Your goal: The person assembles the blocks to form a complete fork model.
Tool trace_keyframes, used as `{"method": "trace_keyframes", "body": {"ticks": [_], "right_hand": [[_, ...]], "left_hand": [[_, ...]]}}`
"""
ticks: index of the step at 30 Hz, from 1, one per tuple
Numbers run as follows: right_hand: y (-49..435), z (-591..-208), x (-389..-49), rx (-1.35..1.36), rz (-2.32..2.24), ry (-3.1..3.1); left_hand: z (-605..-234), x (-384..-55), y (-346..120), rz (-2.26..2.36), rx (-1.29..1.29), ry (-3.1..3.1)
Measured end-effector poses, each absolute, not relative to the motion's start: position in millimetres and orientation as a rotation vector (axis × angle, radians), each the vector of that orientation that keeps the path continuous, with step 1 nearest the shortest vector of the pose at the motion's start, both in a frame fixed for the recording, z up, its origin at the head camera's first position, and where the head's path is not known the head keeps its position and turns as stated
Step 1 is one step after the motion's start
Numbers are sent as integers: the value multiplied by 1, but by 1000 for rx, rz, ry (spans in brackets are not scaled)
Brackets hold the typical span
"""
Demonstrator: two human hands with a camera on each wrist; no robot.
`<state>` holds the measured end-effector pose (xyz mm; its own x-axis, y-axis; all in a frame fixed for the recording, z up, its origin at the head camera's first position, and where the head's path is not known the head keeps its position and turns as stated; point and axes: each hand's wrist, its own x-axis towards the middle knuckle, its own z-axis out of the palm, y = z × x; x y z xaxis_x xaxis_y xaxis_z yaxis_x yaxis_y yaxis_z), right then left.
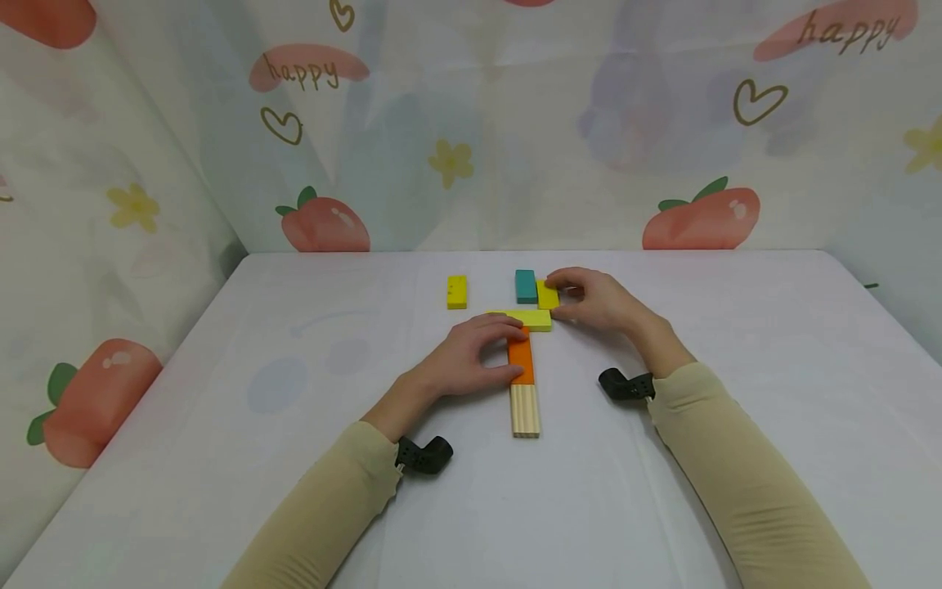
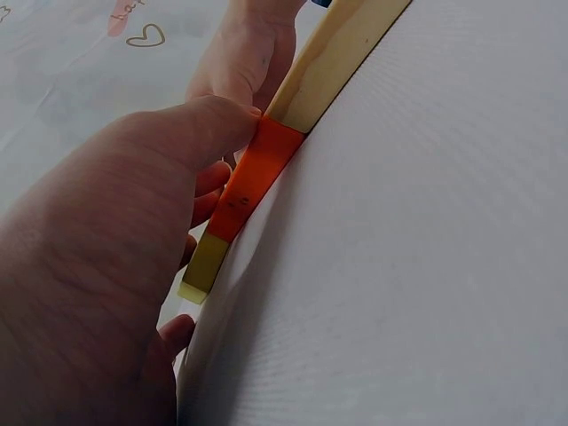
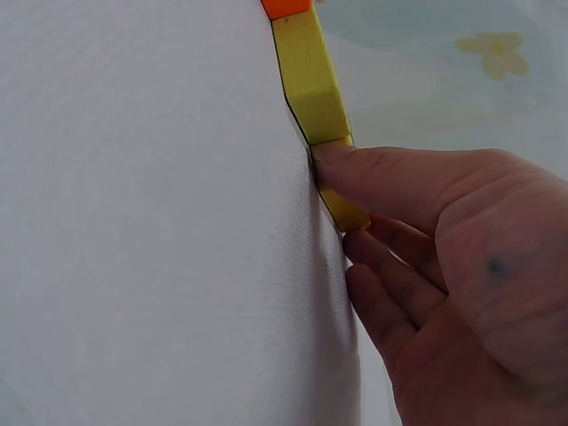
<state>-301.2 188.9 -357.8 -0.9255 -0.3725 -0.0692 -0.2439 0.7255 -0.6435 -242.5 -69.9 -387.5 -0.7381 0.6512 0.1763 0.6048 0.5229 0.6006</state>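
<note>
My right hand (image 1: 599,303) pinches a small yellow block (image 1: 548,296) between thumb and fingers; its near end meets the yellow-green block (image 1: 540,320). In the right wrist view my thumb lies over part of that yellow block (image 3: 344,209). The yellow-green block lies crosswise at the far end of an orange block (image 1: 521,360). My left hand (image 1: 474,352) holds the orange block, thumb near one end and fingertips near the other. A pale wooden block (image 1: 525,411) continues the line toward me. Beside the pinched block lies a teal block (image 1: 526,286).
Another yellow block (image 1: 457,292) lies apart on the left, on the white table (image 1: 294,507). A printed cloth (image 1: 515,131) hangs behind the table and along its left side. Each wrist carries a black camera (image 1: 425,456).
</note>
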Motion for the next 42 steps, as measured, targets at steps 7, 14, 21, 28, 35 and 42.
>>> {"method": "trace_keyframes", "body": {"ticks": [7,14,21,28,35,42], "right_hand": [[190,-359,-302,-484,-973,2735],[191,-360,-302,-482,-979,2730],[190,-360,-302,-487,-987,2728],[190,-360,-302,-486,-993,2727],[193,-357,-303,-507,-994,2732],[198,-355,-303,-499,-1035,2720]], "left_hand": [[-388,-243,-69,1010,1100,2677],[-388,-242,-70,1007,1099,2679],[-388,-242,-70,995,1091,2683],[-387,-242,-70,992,1084,2682],[-386,-242,-71,1001,1101,2682],[-386,-243,-71,994,1106,2684]]}}
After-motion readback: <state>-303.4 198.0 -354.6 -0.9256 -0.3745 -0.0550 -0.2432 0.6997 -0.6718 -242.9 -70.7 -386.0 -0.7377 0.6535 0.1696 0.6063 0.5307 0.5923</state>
